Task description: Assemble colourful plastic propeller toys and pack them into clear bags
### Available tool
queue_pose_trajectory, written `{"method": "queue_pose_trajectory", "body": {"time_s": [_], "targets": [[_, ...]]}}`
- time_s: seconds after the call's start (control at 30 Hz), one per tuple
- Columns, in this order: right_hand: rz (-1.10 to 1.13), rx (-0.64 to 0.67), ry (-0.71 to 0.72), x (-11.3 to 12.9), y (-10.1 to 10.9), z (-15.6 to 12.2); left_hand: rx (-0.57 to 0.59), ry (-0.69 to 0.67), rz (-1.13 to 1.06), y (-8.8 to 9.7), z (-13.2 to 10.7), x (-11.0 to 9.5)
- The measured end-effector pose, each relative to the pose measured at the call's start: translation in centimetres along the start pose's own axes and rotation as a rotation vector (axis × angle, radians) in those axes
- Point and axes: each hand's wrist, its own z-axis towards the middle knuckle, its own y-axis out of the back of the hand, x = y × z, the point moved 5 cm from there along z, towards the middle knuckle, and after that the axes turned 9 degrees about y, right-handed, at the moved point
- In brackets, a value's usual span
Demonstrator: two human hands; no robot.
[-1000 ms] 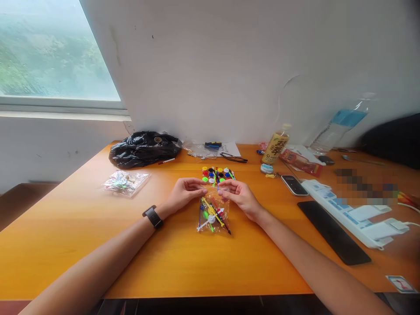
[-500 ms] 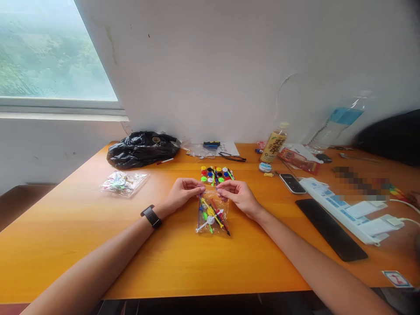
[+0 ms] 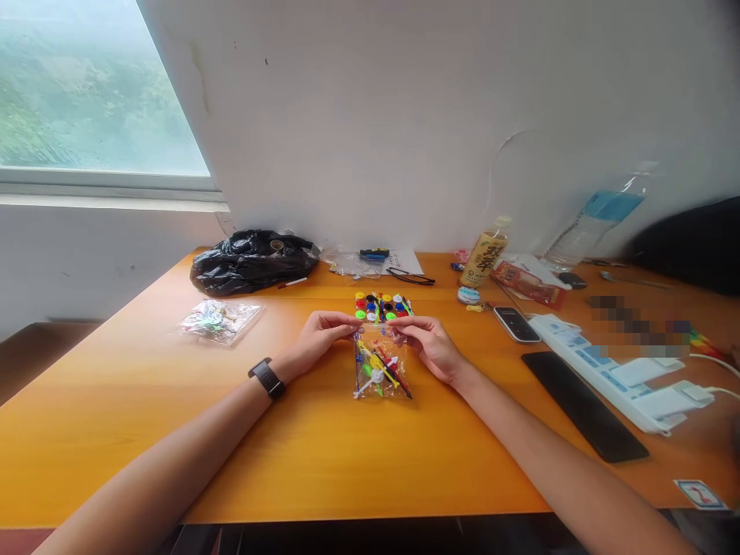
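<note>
A small clear plastic bag (image 3: pixel 380 370) of coloured plastic sticks and small round pieces lies on the orange table (image 3: pixel 324 455) in front of me. My left hand (image 3: pixel 324 333) pinches the bag's top left corner. My right hand (image 3: pixel 425 343) pinches its top right edge. Both sets of fingers are closed on the bag's upper rim. A black watch sits on my left wrist. Just behind the bag lies a cluster of coloured round caps (image 3: pixel 380 306).
A second clear bag of small parts (image 3: pixel 220 320) lies at the left, a black plastic bag (image 3: pixel 251 262) behind it. To the right are a drink bottle (image 3: pixel 484 258), a phone (image 3: pixel 516 324), a white power strip (image 3: pixel 618 370), a black slab (image 3: pixel 583 405) and a water bottle (image 3: pixel 595 220).
Both hands have shifted slightly right and away from me, and the bag between them now sits straighter and a little farther up the table.
</note>
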Motion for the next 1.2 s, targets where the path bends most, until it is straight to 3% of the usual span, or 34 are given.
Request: {"method": "queue_pose_trajectory", "body": {"time_s": [0.1,0.3,0.47,0.6,0.87,1.07,1.2], "targets": [[-0.017,-0.018,0.025,0.1,-0.2,-0.2,0.008,-0.015,-0.037,0.0,-0.1,-0.1],[-0.093,0.040,0.108,0.8,-0.9,-0.6,-0.015,-0.065,0.090,-0.5,-0.7,-0.9],[-0.218,0.057,0.083,0.2,-1.0,-0.5,0.044,-0.121,0.129,-1.1,-0.5,-0.5],[-0.196,0.013,0.088,-0.1,-0.7,-0.5,0.041,-0.173,0.177,-1.4,-0.3,-0.4],[-0.021,-0.017,0.045,-0.3,-0.5,-0.5,0.038,-0.059,-0.013,-0.8,-0.5,-0.5],[-0.183,0.066,0.164,0.8,-0.9,-0.8,0.028,-0.057,0.058,-0.8,-0.7,-0.7],[-0.277,0.099,0.151,0.5,-1.3,-0.8,0.060,-0.074,0.060,-1.1,-0.7,-0.6]]}}
